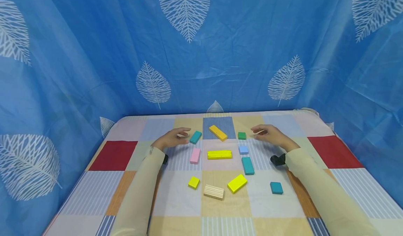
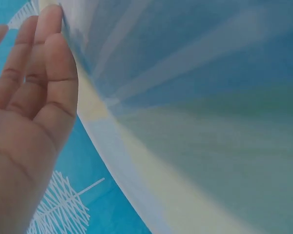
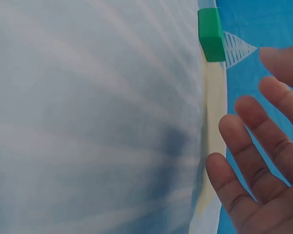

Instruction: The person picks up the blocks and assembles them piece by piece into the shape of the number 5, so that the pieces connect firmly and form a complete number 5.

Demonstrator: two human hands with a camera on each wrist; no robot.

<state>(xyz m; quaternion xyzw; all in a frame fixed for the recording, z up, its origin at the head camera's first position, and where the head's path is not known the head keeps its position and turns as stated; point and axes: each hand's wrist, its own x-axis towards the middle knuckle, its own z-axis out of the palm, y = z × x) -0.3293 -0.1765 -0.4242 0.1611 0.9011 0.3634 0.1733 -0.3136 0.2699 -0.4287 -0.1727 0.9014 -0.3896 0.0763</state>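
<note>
My left hand (image 1: 172, 138) is at the left of the block group, fingers loosely bent and holding nothing; its fingertips come close to a teal block (image 1: 195, 137). In the left wrist view the palm and relaxed fingers (image 2: 58, 73) show, with no block beside them. On the other side, my right hand (image 1: 271, 135) hovers with bare, spread fingers, a short way right of a small green block (image 1: 241, 136). That green block also stands near the thumb in the right wrist view. Between the hands lie an orange block (image 1: 218, 132) and a yellow ridged block (image 1: 219, 154).
Nearer on the patchwork cloth (image 1: 176, 201) are a pink block (image 1: 195, 155), a blue block (image 1: 243, 150), a long teal block (image 1: 247, 166), a square teal block (image 1: 276, 188), yellow blocks (image 1: 237, 184) and a ridged wooden block (image 1: 214, 192). A blue leaf-print curtain (image 1: 220, 54) surrounds the table.
</note>
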